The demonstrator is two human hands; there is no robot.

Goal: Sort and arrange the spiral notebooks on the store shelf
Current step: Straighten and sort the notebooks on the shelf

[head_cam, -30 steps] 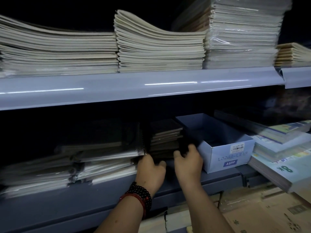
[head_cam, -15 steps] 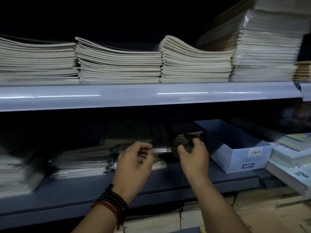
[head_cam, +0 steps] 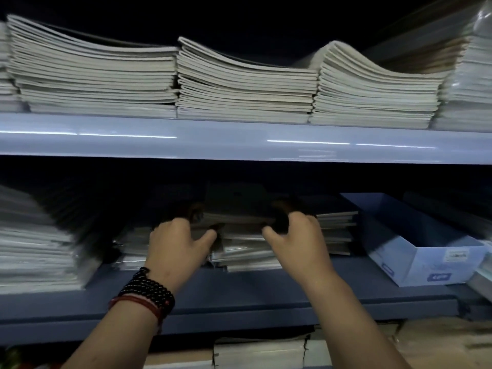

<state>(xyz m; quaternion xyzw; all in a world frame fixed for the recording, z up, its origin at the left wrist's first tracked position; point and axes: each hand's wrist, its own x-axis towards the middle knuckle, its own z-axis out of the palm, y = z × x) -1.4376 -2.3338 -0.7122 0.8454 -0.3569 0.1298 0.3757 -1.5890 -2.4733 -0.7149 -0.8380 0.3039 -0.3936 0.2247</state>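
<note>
Left hand (head_cam: 178, 243) and right hand (head_cam: 298, 235) each curl round an end of a dark stack of spiral notebooks (head_cam: 239, 209) mid lower shelf (head_cam: 239, 291), while neighbouring piles (head_cam: 34, 249) lie uneven, so sorting seems far from finished

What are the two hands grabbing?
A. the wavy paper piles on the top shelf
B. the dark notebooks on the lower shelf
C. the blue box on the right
B: the left hand and the right hand each grip one side of the dark notebooks on the lower shelf, away from the blue box.
</note>
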